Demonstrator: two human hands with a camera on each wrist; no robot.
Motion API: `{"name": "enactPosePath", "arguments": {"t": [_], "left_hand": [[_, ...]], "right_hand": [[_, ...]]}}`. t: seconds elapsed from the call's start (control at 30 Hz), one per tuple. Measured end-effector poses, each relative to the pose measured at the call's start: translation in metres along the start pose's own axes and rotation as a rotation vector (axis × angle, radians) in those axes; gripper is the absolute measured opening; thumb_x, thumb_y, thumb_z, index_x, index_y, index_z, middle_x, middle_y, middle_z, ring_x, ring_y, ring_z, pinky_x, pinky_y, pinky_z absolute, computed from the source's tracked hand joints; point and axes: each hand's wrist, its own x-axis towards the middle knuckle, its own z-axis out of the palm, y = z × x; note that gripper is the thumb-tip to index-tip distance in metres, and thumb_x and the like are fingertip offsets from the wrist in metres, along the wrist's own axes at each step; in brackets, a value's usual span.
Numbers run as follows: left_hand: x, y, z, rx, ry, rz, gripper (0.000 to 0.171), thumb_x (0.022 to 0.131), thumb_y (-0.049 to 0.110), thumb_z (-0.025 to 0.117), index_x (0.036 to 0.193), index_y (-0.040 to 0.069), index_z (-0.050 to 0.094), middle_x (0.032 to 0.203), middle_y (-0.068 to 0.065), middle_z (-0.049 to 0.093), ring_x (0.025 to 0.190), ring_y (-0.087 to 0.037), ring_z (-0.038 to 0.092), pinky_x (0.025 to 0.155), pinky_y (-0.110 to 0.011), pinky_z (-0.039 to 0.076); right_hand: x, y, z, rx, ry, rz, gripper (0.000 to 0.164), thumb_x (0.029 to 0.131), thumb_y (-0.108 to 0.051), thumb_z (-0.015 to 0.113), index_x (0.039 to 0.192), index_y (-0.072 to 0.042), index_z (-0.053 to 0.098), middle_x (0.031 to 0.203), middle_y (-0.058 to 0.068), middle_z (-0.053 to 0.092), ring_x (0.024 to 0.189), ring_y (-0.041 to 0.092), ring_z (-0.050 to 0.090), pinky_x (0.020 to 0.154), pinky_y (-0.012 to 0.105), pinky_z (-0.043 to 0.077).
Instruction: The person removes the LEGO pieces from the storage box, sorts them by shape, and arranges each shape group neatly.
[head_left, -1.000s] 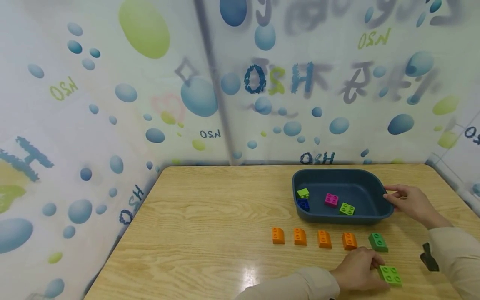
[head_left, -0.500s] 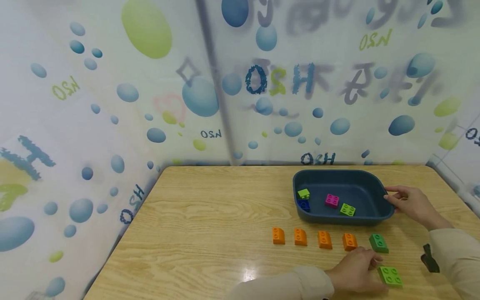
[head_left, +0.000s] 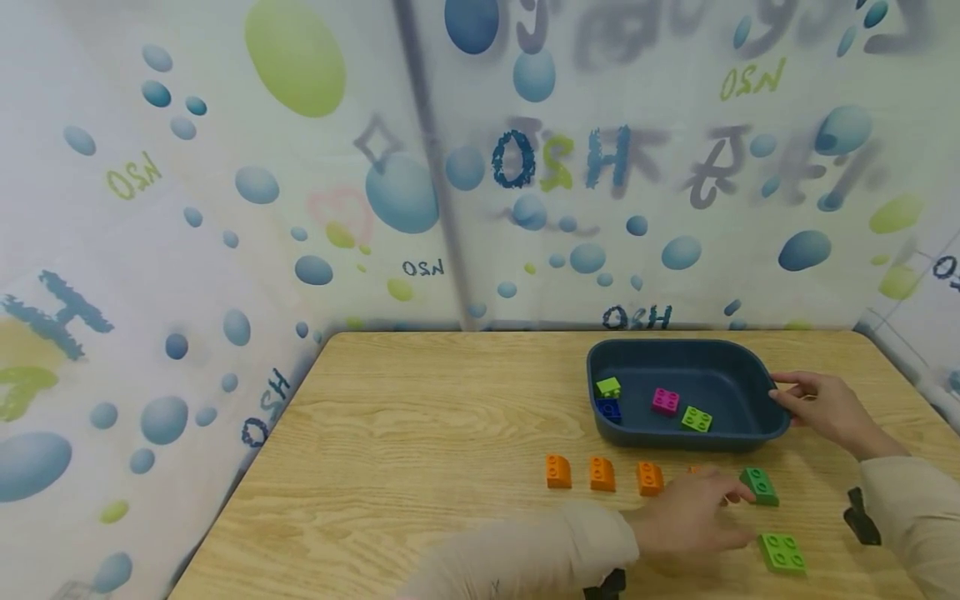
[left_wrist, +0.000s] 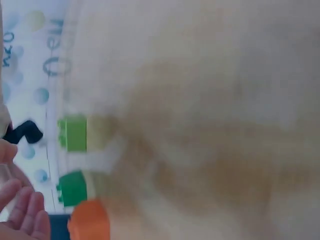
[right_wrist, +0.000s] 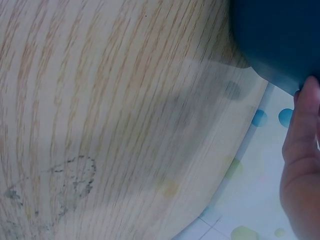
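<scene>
My left hand (head_left: 692, 512) hovers over the table with nothing held and its fingers loosely spread. It partly covers the rightmost orange toy brick (head_left: 699, 469). To its right lie a dark green brick (head_left: 761, 486) and a light green square brick (head_left: 783, 553), both apart from the hand. My right hand (head_left: 825, 408) grips the right end of a dark blue plastic bin (head_left: 686, 440), thumb and fingers at the rim. Inside the bin lie a pink brick (head_left: 665, 401), two light green bricks (head_left: 697, 418) and a blue brick (head_left: 608, 410).
Three more orange bricks (head_left: 602, 473) form a row with the covered one, in front of the bin. The wooden table (head_left: 390, 433) extends far to the left. A printed wall sheet (head_left: 465, 233) hangs behind the table's back edge.
My left hand has moved away from the light green square brick, up and to the left, and now covers part of the rightmost orange brick. The right hand and bin stay put.
</scene>
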Motion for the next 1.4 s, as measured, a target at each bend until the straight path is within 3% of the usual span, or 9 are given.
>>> {"name": "enactPosePath", "arguments": {"t": [0.13,0.23,0.53,0.9,1.07,1.23,1.4], "left_hand": [[0.008,-0.011,-0.020,0.075,0.082,0.112,0.032,0.086,0.030,0.058,0.115,0.018,0.056,0.103,0.011,0.052,0.086,0.009,0.041,0.071,0.000,0.028],[0.014,-0.020,-0.034,0.100,0.118,0.154,0.030,0.086,0.028,0.057,0.114,0.015,0.057,0.103,0.008,0.054,0.089,0.007,0.044,0.074,0.000,0.029],[0.036,-0.047,-0.060,0.118,0.164,0.097,0.026,0.087,0.024,0.056,0.112,0.014,0.058,0.104,0.004,0.053,0.091,-0.001,0.050,0.076,-0.003,0.032],[0.063,-0.063,-0.055,0.156,0.129,0.000,0.028,0.087,0.025,0.057,0.112,0.014,0.058,0.103,0.008,0.054,0.089,0.003,0.049,0.075,-0.004,0.033],[0.072,-0.066,-0.051,0.098,0.120,-0.031,0.026,0.086,0.022,0.058,0.111,0.014,0.059,0.104,0.008,0.057,0.091,0.002,0.051,0.075,-0.005,0.034],[0.077,-0.069,-0.050,0.066,0.105,-0.028,0.026,0.085,0.020,0.060,0.110,0.014,0.059,0.105,0.008,0.059,0.093,0.002,0.052,0.076,-0.005,0.035],[0.082,-0.068,-0.050,0.094,0.055,-0.025,0.029,0.085,0.018,0.061,0.113,0.015,0.058,0.110,0.009,0.058,0.098,0.002,0.050,0.079,-0.006,0.034]], "right_hand": [[0.000,0.001,0.000,0.008,-0.005,0.000,0.047,0.091,-0.019,0.050,0.118,0.019,0.042,0.079,0.015,0.061,0.054,0.014,0.054,0.051,0.028,0.048],[0.001,0.001,0.000,0.004,-0.004,0.001,0.047,0.091,-0.019,0.050,0.118,0.018,0.042,0.079,0.015,0.061,0.054,0.014,0.054,0.051,0.028,0.048],[0.002,0.001,-0.002,0.014,-0.014,0.002,0.048,0.091,-0.021,0.050,0.118,0.019,0.042,0.080,0.016,0.061,0.055,0.014,0.055,0.052,0.028,0.049],[0.002,0.001,-0.001,0.012,0.005,-0.012,0.045,0.091,-0.018,0.050,0.117,0.018,0.043,0.078,0.014,0.060,0.053,0.015,0.054,0.051,0.028,0.049],[0.002,0.001,-0.002,0.019,0.009,-0.008,0.047,0.091,-0.020,0.050,0.118,0.018,0.043,0.080,0.018,0.060,0.054,0.014,0.054,0.051,0.028,0.049],[0.002,0.001,-0.001,0.034,0.011,-0.004,0.045,0.091,-0.018,0.050,0.117,0.018,0.043,0.080,0.019,0.060,0.054,0.015,0.054,0.052,0.029,0.049],[0.002,0.002,0.000,0.043,0.007,0.006,0.045,0.091,-0.016,0.051,0.118,0.018,0.043,0.080,0.018,0.060,0.055,0.015,0.054,0.052,0.029,0.049]]}}
